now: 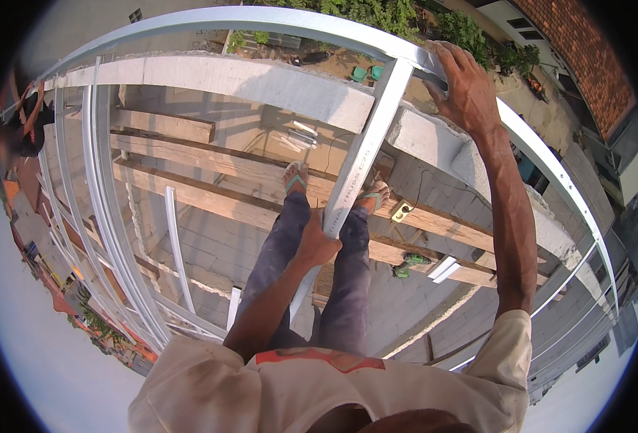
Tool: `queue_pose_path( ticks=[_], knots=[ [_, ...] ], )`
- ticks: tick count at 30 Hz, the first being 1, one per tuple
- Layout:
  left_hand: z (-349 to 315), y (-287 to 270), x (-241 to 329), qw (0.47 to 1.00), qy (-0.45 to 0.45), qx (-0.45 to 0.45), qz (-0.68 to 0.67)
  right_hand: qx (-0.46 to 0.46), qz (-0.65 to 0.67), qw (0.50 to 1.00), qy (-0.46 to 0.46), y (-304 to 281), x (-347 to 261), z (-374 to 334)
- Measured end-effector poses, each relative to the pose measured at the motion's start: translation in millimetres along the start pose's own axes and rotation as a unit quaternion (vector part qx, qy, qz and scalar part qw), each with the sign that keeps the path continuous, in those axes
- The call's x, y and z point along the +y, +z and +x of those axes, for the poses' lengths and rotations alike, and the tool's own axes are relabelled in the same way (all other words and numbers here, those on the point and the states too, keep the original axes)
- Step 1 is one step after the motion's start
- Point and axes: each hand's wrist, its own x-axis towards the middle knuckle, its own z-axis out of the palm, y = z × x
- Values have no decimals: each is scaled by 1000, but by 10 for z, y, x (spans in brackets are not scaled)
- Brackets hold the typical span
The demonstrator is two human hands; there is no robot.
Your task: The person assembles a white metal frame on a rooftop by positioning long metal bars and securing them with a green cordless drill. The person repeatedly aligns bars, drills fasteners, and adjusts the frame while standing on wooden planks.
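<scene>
Between my legs, a silver metal channel runs from near my body up to a long silver metal beam that bows across the far side. My left hand is closed around the lower part of this channel. Farther out and to the right, my right hand grips the long beam just beside the joint, its fingers over the top and the thumb toward the near side. The fingertips of the left hand are partly hidden behind the metal.
Wooden planks carry my sandalled feet above a lower floor. A pale concrete wall top runs beyond them. A yellow socket strip and green drill lie right. Upright metal channels and another person are left.
</scene>
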Motion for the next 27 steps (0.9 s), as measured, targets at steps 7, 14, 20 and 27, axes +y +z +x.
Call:
queue_pose_path(
  ticks=[7,14,20,27],
  knots=[
    [65,3,-16,999,-21,-32,14,-50,-124,991,-26,135,-111,105],
    [65,12,5,1000,-12,-20,-13,-125,-172,974,-75,49,-85,241],
    [28,-70,108,997,-55,-56,-20,-86,-76,993,-28,-28,-156,286],
    [105,-61,63,998,-24,-57,-13,-9,16,995,102,-104,-206,-76]
  ],
)
